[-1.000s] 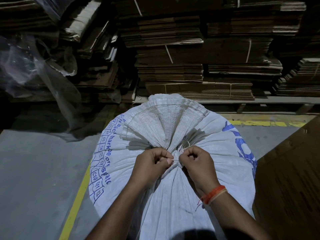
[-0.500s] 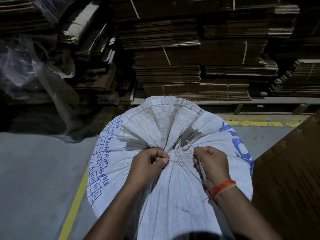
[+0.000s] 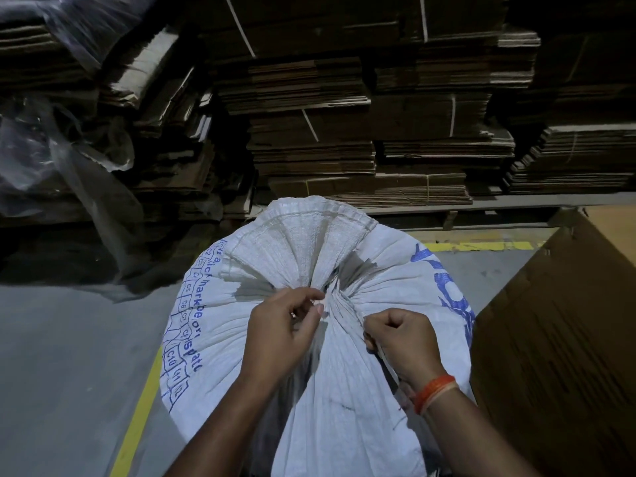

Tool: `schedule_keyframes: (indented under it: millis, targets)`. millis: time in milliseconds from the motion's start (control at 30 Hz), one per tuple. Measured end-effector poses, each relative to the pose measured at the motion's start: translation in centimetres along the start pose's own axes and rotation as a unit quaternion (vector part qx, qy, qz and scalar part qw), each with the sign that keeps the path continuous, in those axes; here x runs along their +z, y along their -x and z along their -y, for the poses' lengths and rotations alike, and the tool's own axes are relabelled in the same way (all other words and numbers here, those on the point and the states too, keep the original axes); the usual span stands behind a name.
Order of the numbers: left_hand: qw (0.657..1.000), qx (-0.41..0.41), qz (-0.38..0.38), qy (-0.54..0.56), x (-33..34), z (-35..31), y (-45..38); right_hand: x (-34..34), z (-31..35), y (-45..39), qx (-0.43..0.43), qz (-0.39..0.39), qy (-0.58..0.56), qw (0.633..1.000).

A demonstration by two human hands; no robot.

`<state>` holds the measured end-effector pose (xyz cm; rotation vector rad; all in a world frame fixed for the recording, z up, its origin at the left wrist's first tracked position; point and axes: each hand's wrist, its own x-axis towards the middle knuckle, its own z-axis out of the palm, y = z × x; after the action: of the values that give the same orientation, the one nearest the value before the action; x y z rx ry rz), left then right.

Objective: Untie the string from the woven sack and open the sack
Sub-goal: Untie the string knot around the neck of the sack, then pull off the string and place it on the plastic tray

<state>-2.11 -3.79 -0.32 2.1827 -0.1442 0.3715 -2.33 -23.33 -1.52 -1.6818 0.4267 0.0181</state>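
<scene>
- The woven sack (image 3: 344, 339) is white, coarse plastic weave, printed in blue: a column of lettering and small numbered boxes on its left flank, a large blurred mark on its right flank. It stands upright and bulging on the grey concrete floor (image 3: 69, 373).
- Its neck is gathered into tight radiating pleats at the top centre; above the gather the hemmed mouth fans out in a ruffled half-circle.
- The left hand (image 3: 285, 332) rests on the sack just left of the gather, thumb and forefinger tips pinching at the pleats; whether the string is between them is too small to tell.
- The right hand (image 3: 399, 342) is curled into a fist just right of and below the gather, gripping a flat pale strand, the string (image 3: 387, 364), which runs from the fist down toward the wrist.
- An orange thread band (image 3: 435, 390) circles the right wrist.
- A yellow painted line (image 3: 137, 407) runs on the floor left of the sack; another crosses behind it to the right.
- A large brown cardboard sheet (image 3: 550, 339) leans just right of the sack.
- Behind the sack rise strapped stacks of flattened corrugated cartons (image 3: 344, 132) on a pallet.
- Crumpled clear plastic film (image 3: 51, 149) hangs over the piles to the sack's far left; the room is dim.
</scene>
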Motion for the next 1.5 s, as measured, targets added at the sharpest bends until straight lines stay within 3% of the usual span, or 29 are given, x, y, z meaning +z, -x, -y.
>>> schedule_keyframes:
  millis: [333, 567, 800, 967, 1100, 1367, 1500]
  targets:
    - [0.999, 0.042, 0.016, -0.028, 3.0, -1.3, 1.0, -4.3, -0.7, 3.5, 0.057, 0.005, -0.068, 0.996]
    - [0.993, 0.047, 0.084, -0.071, 6.1, -2.2, -0.5, -7.3, -0.9, 4.2, 0.074, -0.012, -0.088, 0.993]
    - [0.980, 0.021, 0.096, -0.173, 6.7, -2.6, -3.0, -9.4, -1.2, 3.2, 0.057, -0.029, -0.097, 0.993]
    - [0.957, 0.053, 0.089, -0.271, 7.0, -3.3, -4.2, -10.8, -1.1, 2.3, 0.018, -0.094, -0.091, 0.991]
    - [0.964, 0.125, 0.113, -0.207, 7.3, -5.2, -4.5, -11.4, -1.3, 1.4, -0.011, -0.127, -0.080, 0.989]
    - [0.957, 0.045, 0.285, 0.011, 6.9, -6.9, -6.2, -11.5, -1.1, 0.2, -0.005, -0.135, -0.078, 0.988]
    - [0.951, 0.082, 0.297, -0.011, 6.9, -6.5, -6.0, -11.7, -1.2, 0.0, 0.004, -0.122, -0.052, 0.991]
